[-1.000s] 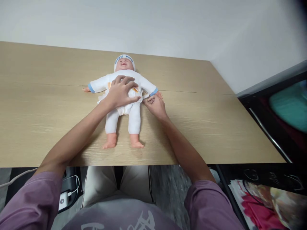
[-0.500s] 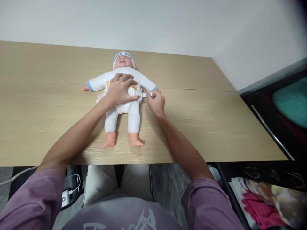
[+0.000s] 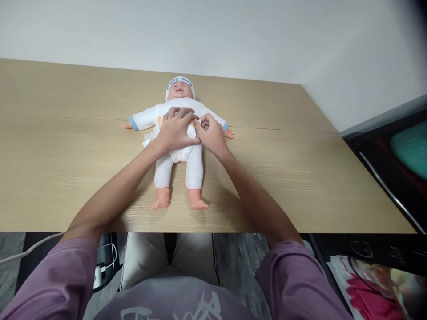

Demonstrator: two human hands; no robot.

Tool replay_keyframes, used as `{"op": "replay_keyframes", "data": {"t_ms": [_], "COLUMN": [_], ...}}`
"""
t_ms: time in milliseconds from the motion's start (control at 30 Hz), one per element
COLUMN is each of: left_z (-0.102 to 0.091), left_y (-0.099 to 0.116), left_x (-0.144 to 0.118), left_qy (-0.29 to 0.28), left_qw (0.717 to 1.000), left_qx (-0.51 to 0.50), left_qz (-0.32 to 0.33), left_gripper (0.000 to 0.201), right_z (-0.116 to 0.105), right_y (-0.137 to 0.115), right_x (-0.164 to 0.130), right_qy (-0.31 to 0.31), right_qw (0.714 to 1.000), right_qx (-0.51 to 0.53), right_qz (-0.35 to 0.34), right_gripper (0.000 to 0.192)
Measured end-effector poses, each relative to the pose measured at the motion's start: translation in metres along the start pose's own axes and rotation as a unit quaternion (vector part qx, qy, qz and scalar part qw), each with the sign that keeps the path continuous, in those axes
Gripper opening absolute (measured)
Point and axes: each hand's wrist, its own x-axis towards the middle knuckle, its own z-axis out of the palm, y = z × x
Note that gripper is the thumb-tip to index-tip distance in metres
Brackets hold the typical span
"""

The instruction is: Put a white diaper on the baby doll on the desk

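A baby doll in white clothes with blue cuffs lies on its back, feet toward me. Around its middle is a white diaper with an orange and yellow print, largely covered by my hands. Over the diaper's front rests my left hand, pressing down with the thumb apart from the fingers. My right hand is closed in a pinch on the diaper tab at the front, beside my left fingers. On the doll's other side, a loose white diaper flap sticks out.
The doll lies on a light wooden table, with a white wall behind it. At the right is a dark-framed unit with a teal item. Below the table's edge are a white cable and a pink printed item.
My right hand has brought the diaper tab from out at the doll's side inward onto the diaper's front. My left hand stays on the diaper. The view has shifted slightly.
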Motion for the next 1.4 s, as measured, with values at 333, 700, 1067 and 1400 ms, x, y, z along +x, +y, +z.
{"op": "replay_keyframes", "data": {"t_ms": [333,700,1067,1400], "left_z": [-0.006,-0.029,-0.029,-0.044], "left_y": [-0.016,-0.092,-0.125,-0.122], "left_x": [0.0,-0.078,-0.102,-0.096], "left_qy": [0.012,0.089,-0.02,-0.073], "left_qw": [0.994,0.983,0.982,0.962], "left_qx": [-0.105,-0.107,0.013,-0.103], "left_qz": [0.041,-0.121,-0.189,-0.242], "left_gripper": [0.078,0.038,0.03,0.047], "right_z": [-0.016,-0.02,0.03,0.034], "right_y": [-0.007,-0.039,-0.059,-0.054], "right_x": [-0.061,-0.042,0.005,0.008], "right_qy": [-0.015,0.0,-0.095,-0.088], "right_qw": [0.986,0.985,0.973,0.976], "right_qx": [-0.081,-0.052,-0.108,-0.106], "right_qz": [-0.142,-0.167,-0.181,-0.167], "right_gripper": [0.049,0.043,0.028,0.025]}}
